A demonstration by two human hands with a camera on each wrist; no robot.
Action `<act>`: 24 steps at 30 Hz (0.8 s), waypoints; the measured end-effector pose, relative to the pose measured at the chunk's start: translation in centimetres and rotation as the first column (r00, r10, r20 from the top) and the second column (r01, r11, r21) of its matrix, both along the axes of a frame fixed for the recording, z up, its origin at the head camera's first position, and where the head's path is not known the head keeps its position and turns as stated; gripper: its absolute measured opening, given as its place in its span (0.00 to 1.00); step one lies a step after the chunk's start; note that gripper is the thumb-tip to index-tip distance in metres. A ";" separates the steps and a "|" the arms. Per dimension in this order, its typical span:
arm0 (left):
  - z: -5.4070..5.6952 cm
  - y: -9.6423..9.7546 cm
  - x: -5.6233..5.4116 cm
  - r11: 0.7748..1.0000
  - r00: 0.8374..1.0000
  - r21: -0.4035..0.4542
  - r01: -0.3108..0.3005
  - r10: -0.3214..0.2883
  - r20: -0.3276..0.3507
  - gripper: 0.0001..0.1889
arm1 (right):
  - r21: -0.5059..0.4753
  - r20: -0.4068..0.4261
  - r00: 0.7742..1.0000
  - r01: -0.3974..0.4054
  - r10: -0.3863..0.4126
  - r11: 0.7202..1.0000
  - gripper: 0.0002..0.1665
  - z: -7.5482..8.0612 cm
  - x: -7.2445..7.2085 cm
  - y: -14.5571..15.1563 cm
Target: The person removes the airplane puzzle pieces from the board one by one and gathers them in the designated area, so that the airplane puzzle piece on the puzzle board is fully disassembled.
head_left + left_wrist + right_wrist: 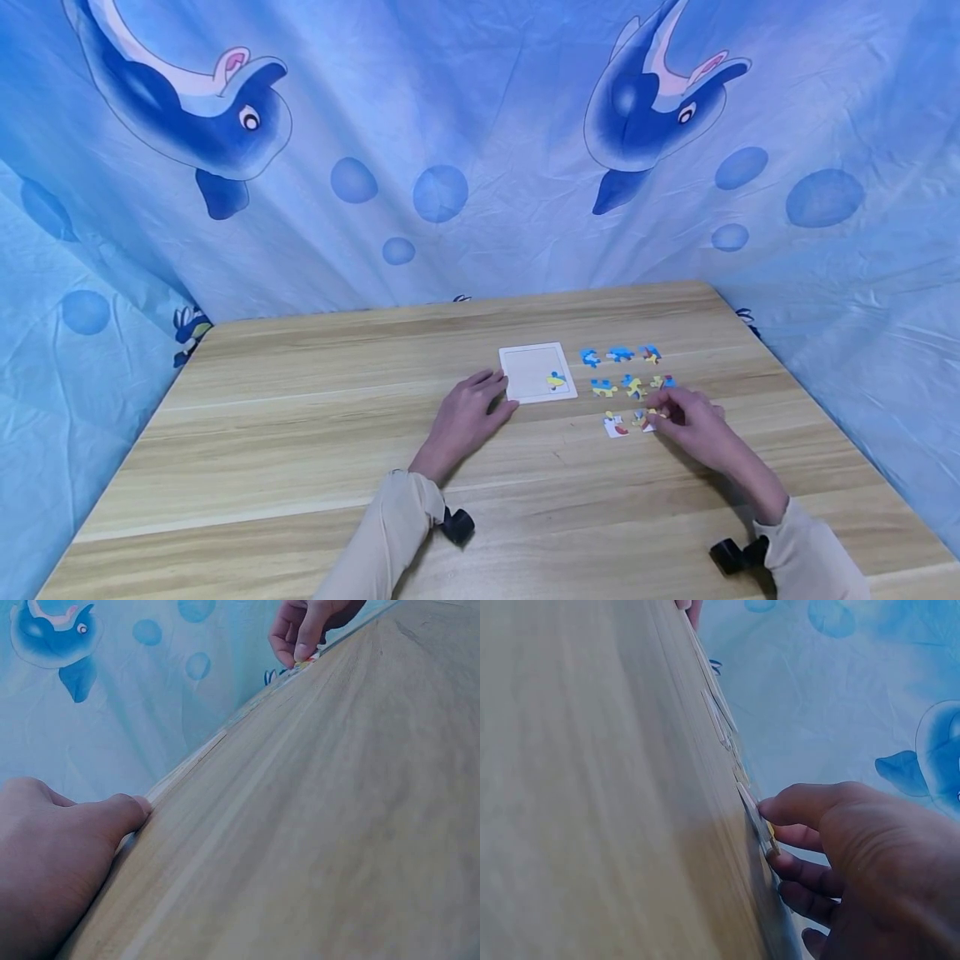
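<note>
A white square puzzle tray [528,371] lies on the table, with one yellow-and-blue jigsaw piece [556,381] in its lower right part. My left hand [469,414] rests at the tray's near left corner, fingers along the left side and thumb by the near edge. To the right of the tray, my right hand [693,425] pinches a jigsaw piece [756,814] between thumb and fingers. That piece is tilted, one edge lifted from the table in the right wrist view. In the head view the fingers partly cover it.
Loose jigsaw pieces lie in rows right of the tray: blue ones [619,354] at the back, yellow-and-blue ones [633,386] in the middle, a white-and-red one [615,426] in front. The wooden table [300,433] meets a blue dolphin curtain [495,250] behind.
</note>
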State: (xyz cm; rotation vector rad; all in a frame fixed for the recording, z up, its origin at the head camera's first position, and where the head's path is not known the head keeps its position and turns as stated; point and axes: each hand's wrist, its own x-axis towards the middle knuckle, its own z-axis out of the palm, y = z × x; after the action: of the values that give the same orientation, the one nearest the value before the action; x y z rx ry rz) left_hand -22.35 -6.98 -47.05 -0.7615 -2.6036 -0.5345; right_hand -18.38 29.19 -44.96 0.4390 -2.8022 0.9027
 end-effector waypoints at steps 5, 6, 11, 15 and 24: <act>-0.1 0.0 0.0 1.000 1.000 0.007 0.007 -0.007 -0.012 0.24 | -0.001 0.012 1.000 0.013 -0.013 1.000 0.06 0.1 0.1 -0.1; -0.1 0.0 0.0 1.000 1.000 0.007 0.009 -0.009 -0.013 0.23 | -0.001 0.014 1.000 0.014 -0.014 1.000 0.06 0.1 0.1 -0.1; -0.1 0.0 0.0 1.000 1.000 0.005 0.006 -0.006 -0.009 0.24 | 0.006 0.012 1.000 0.026 -0.026 1.000 0.07 0.1 0.2 -0.2; -0.1 0.0 0.0 1.000 1.000 0.005 0.007 -0.007 -0.006 0.24 | 0.002 0.006 1.000 0.029 -0.029 1.000 0.07 -0.2 0.1 -0.1; -0.1 0.0 -0.1 1.000 1.000 0.000 0.003 -0.003 0.004 0.24 | -0.064 0.022 1.000 -0.007 0.008 0.998 0.06 -0.6 -0.1 0.3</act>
State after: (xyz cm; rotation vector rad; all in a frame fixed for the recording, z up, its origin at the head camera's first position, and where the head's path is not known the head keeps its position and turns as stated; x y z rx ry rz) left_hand -22.44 -6.98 -47.16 -0.7654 -2.6061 -0.5380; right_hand -18.50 29.53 -45.58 0.4329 -2.7840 1.0020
